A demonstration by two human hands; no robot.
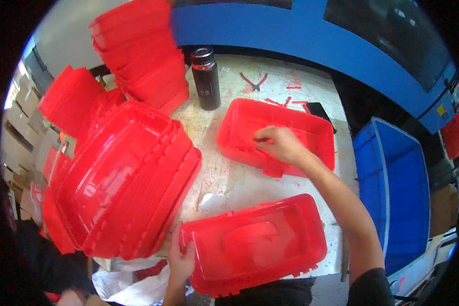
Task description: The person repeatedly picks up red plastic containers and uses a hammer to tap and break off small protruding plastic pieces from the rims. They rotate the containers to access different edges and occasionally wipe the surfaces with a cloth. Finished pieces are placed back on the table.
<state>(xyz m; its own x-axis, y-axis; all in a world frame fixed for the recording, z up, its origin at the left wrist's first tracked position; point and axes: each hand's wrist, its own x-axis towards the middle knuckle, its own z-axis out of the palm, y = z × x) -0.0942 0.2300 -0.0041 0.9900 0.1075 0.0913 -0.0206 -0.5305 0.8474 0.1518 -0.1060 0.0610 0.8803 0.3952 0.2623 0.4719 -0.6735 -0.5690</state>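
The near red tub (255, 250) hangs partly past the table's (239, 183) front edge, so it could tip off if the left hand (180, 262), closed around its left corner, slackens. That forearm rises from below. Beside it, the leaning stack of tubs (122, 183) might slide. Farther out, the right arm stretches forward, the right hand (278, 144) with fingers curled on the far tub (275, 135); whether it grips cannot be told. A snag could jolt the dark bottle (205, 79).
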